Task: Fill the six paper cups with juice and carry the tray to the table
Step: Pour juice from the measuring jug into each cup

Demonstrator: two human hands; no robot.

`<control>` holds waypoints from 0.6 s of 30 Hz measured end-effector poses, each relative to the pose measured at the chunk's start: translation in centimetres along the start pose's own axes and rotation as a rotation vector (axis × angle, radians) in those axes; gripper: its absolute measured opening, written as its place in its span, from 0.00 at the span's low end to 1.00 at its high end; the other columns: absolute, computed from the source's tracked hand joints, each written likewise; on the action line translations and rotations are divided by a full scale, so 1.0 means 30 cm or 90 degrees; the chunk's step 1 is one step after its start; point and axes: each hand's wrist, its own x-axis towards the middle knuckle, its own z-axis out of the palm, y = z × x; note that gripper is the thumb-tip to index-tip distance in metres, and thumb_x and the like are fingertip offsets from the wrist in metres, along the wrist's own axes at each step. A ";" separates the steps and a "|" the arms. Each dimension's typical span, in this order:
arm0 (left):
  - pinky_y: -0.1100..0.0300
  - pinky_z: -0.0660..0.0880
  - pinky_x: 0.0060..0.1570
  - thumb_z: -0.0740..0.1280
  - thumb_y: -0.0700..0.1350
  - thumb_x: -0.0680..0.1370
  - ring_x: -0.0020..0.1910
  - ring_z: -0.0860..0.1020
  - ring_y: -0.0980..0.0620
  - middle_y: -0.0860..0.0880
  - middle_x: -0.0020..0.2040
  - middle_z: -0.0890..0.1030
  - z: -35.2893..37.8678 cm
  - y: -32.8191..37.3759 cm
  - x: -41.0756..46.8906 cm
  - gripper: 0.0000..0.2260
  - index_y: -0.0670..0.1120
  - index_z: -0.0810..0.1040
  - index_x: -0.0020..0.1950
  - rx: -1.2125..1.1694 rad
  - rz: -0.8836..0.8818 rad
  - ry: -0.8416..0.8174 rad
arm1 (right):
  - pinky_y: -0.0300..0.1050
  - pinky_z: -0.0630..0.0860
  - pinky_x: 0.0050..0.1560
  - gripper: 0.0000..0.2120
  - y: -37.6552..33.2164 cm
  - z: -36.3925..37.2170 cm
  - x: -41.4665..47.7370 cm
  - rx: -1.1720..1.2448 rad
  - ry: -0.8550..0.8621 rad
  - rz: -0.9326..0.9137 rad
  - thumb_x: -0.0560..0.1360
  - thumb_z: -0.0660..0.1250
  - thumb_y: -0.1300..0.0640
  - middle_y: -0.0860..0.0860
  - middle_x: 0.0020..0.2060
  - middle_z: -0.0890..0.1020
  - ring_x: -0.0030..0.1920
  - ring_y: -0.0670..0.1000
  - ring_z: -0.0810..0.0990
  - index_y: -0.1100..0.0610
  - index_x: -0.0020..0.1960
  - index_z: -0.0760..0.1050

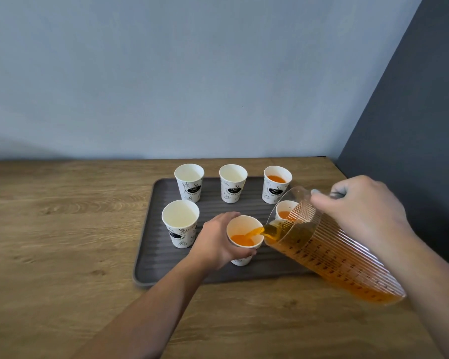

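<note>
Wood surface (62,229) carries the tray (151,255); left grip (218,242) wraps a light, crushable cup (244,237) mid-wall, right grip (360,206) clasps the heavy jug (335,257) by its handle.

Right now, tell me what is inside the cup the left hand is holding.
The held cup has a shallow pool of orange juice, with a stream entering from the tilted pitcher. The left hand covers its near outer wall.

Soft even light, faint shadows, wide-angle edge bending, perhaps slight overall softness
</note>
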 end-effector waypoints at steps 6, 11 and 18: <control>0.54 0.72 0.63 0.80 0.57 0.58 0.63 0.72 0.54 0.54 0.64 0.75 -0.002 -0.001 0.003 0.41 0.53 0.70 0.68 0.003 -0.005 -0.007 | 0.54 0.81 0.40 0.25 -0.001 0.002 0.000 -0.005 -0.001 -0.005 0.71 0.64 0.39 0.51 0.24 0.76 0.32 0.53 0.78 0.55 0.23 0.69; 0.55 0.72 0.62 0.80 0.56 0.59 0.63 0.72 0.54 0.54 0.65 0.75 -0.005 -0.001 0.003 0.41 0.53 0.69 0.69 0.001 -0.010 -0.015 | 0.52 0.79 0.38 0.26 -0.009 0.001 0.003 -0.014 0.000 -0.014 0.71 0.64 0.39 0.51 0.23 0.73 0.32 0.54 0.78 0.55 0.22 0.68; 0.56 0.73 0.62 0.80 0.57 0.59 0.63 0.72 0.54 0.54 0.65 0.74 -0.005 0.001 0.003 0.41 0.54 0.68 0.69 -0.001 -0.011 -0.018 | 0.50 0.78 0.37 0.26 -0.011 -0.001 0.009 -0.015 0.000 -0.015 0.71 0.64 0.39 0.50 0.23 0.74 0.32 0.53 0.78 0.55 0.23 0.69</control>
